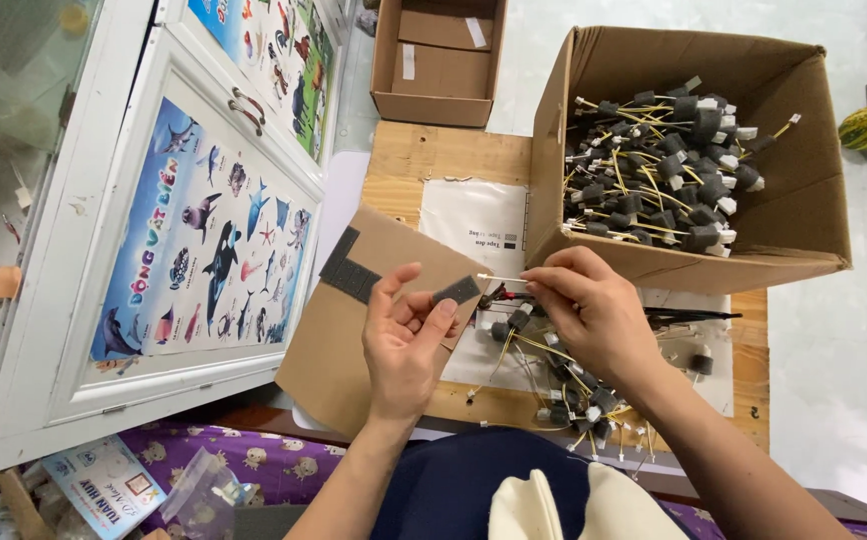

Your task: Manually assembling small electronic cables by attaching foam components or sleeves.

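Left hand [409, 335] pinches a light, floppy foam strip [457, 291]; right hand [589, 305], at three o'clock, grips a thin, bendy wire [501, 279] by its end.

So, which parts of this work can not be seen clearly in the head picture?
- Head view: the end of the thin white-tipped wire is hidden by the right hand.
- The loose yellow-wired black parts are partly covered by that hand's wrist.
- The big brown cardboard box has walls that hide its lower contents.
- The left hand holds a small dark foam strip; its underside is unseen.
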